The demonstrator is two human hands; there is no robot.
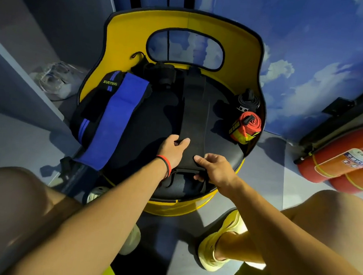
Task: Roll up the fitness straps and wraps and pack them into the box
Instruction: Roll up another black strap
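A long black strap (193, 108) lies flat along the middle of the black seat of a yellow chair (183, 30). My left hand (173, 149) grips the strap's left edge near its close end. My right hand (213, 169) pinches the close end at the seat's front edge. A blue band (117, 115) and a black wrap marked XUEYING (99, 97) lie on the seat's left side. A rolled red strap (246, 127) and a rolled black strap (248, 102) sit at the seat's right edge. More black wraps (161, 71) lie at the back.
Two red fire extinguishers (342, 161) lie on the floor at the right. A clear plastic bag (53, 79) sits on the floor at the left. My knees and yellow shoes (222, 243) frame the chair. A blue cloud-pattern wall stands behind.
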